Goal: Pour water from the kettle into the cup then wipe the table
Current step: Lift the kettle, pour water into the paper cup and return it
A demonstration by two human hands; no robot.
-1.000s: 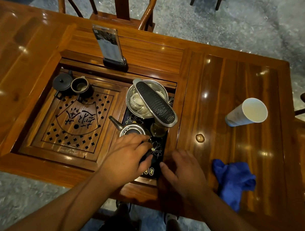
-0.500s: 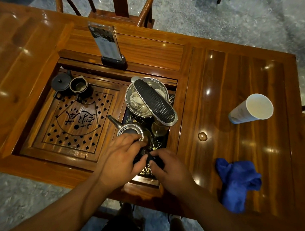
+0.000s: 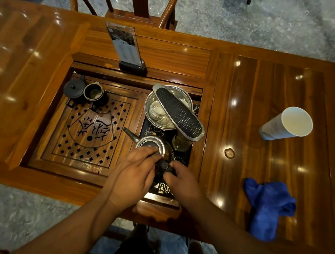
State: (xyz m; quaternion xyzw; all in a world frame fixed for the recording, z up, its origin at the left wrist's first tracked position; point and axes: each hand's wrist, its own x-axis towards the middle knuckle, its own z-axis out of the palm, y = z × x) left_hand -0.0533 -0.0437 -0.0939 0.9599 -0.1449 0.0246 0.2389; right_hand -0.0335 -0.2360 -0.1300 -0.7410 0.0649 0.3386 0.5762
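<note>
The metal kettle (image 3: 150, 143) stands on the black heater panel (image 3: 164, 188) in the table's recess, its spout pointing left. My left hand (image 3: 132, 175) lies over the near side of the kettle's lid. My right hand (image 3: 182, 181) closes its fingers around the kettle's black handle (image 3: 164, 166). The white paper cup (image 3: 288, 123) stands on the table (image 3: 259, 92) at the right, far from both hands. A crumpled blue cloth (image 3: 268, 204) lies near the table's front right edge.
A steel bowl (image 3: 154, 99) of small cups sits behind the kettle, with a black oval lid (image 3: 179, 112) across it. Two dark teapots (image 3: 86, 93) stand on the carved wooden tea tray (image 3: 82, 135). A card stand (image 3: 127, 49) rises at the back. A small puddle (image 3: 229, 153) marks the table.
My right hand has moved left from the table's edge onto the kettle's handle. My left hand has stayed on the kettle.
</note>
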